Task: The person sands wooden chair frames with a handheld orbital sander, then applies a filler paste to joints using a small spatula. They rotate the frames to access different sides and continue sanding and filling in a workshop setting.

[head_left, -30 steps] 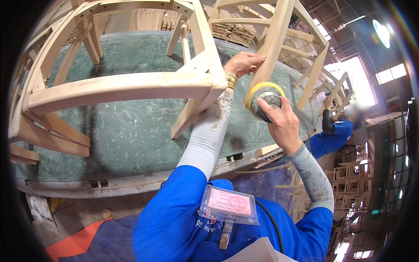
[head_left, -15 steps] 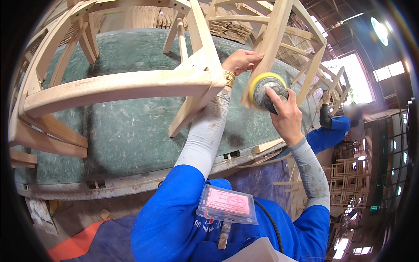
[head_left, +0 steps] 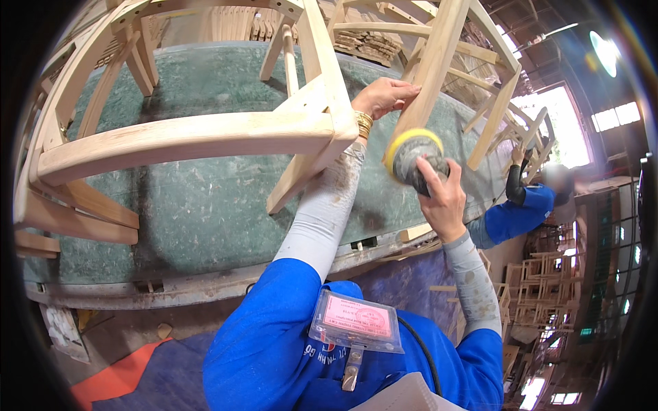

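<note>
An unfinished wooden chair frame (head_left: 205,133) lies on its side on the green-topped workbench (head_left: 199,212). One pale chair leg (head_left: 433,68) slants up to the right. My left hand (head_left: 385,96) grips that leg near its lower end, a gold bracelet on the wrist. My right hand (head_left: 442,198) holds a round sander (head_left: 410,156) with a yellow pad, and the pad presses against the lower part of the same leg, just below my left hand.
A person in a blue top (head_left: 524,205) works at the right end of the bench. More bare chair frames (head_left: 510,103) stand behind the leg, and stacks of frames (head_left: 548,281) fill the floor at right. A plastic badge (head_left: 353,320) hangs on my chest.
The sander has moved up and left along the leg, closer to my left hand. My left hand has kept its hold on the leg.
</note>
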The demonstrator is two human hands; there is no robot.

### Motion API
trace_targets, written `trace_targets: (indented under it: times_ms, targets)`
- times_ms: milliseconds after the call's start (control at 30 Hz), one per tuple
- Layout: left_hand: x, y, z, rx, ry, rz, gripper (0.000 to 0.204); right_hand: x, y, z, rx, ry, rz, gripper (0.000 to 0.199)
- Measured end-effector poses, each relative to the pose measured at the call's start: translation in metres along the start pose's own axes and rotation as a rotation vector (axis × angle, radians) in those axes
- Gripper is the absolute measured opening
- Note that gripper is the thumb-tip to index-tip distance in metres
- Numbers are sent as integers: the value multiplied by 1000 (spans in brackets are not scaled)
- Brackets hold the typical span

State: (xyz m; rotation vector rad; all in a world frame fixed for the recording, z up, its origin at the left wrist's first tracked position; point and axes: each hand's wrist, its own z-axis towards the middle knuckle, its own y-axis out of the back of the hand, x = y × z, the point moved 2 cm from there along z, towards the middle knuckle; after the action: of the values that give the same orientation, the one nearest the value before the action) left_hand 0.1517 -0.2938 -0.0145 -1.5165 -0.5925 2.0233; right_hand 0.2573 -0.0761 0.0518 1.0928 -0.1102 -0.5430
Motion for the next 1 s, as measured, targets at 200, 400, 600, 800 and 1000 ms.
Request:
trace_targets:
  times_ms: [200,400,600,800,1000]
  targets:
    - [3,1,2,-7,21,5,34,25,23,19,236,52,-165,66]
    - [3,-6,-1,-8,33,22,36,33,-5,-77,668,-261,174,76]
    - [-4,-17,-2,-18,50,187,53,37,-86,-147,616,-492,274,76]
    - [8,-51,20,165,105,140,51,27,-73,-173,405,-667,377,75]
    - [36,-100,60,270,-132,-238,55,-3,3,-162,168,-710,368,73]
